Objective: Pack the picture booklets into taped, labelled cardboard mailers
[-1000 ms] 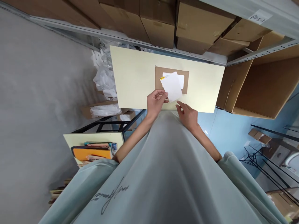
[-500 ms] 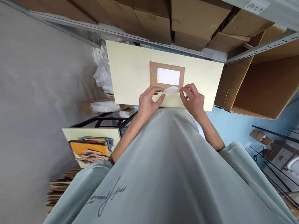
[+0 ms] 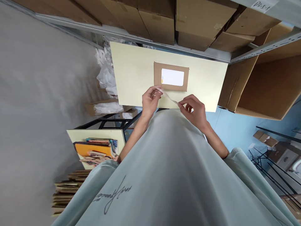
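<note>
A flat brown cardboard parcel [image 3: 157, 75] with a white label [image 3: 172, 77] stuck on its top lies on a pale yellow table [image 3: 131, 75]. Just in front of it, my left hand [image 3: 150, 101] and my right hand [image 3: 194, 109] pinch the two ends of a thin whitish backing sheet [image 3: 168, 96], seen edge-on and stretched between them above the table's near edge. Both hands are closed on the sheet and clear of the parcel.
Brown cartons [image 3: 199, 22] fill a metal shelf behind the table. An open carton [image 3: 263, 88] stands at the right. White plastic bags [image 3: 104, 75] pile at the left. A lower table [image 3: 96, 135] holds books and an orange folder [image 3: 92, 149].
A second ago my left hand alone held a white sheet over the parcel. Now the label lies flat on the parcel and both hands hold the backing sheet nearer me.
</note>
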Action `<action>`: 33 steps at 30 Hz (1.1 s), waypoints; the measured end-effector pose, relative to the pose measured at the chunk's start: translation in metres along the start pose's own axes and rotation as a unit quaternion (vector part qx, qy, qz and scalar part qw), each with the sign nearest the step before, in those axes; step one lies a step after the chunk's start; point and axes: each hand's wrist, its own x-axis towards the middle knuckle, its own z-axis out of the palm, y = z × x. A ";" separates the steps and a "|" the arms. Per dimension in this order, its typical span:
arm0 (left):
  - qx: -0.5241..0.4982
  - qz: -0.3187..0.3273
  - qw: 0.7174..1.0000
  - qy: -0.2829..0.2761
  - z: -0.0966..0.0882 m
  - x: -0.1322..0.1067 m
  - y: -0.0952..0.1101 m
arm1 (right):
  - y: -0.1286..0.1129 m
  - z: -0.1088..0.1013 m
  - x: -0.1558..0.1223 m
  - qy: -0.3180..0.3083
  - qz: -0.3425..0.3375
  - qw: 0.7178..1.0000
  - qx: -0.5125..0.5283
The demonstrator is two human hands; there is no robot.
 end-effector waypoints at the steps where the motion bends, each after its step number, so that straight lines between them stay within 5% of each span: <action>1: -0.001 -0.004 1.000 -0.004 -0.003 0.001 0.001 | 0.000 -0.002 0.000 0.003 0.012 1.000 0.012; 7: 0.039 0.024 0.999 -0.020 -0.017 0.019 -0.005 | 0.049 0.014 0.029 0.056 0.103 0.991 0.066; 15: 0.158 0.109 0.981 -0.022 -0.009 0.097 -0.024 | 0.136 0.045 0.110 0.080 0.190 0.972 0.111; 20: 0.163 0.099 0.981 -0.032 -0.001 0.118 -0.042 | 0.155 0.047 0.125 0.058 0.202 0.971 0.109; 33: 0.149 0.060 0.987 -0.018 0.006 0.123 -0.060 | 0.170 0.065 0.121 0.082 0.223 0.970 0.046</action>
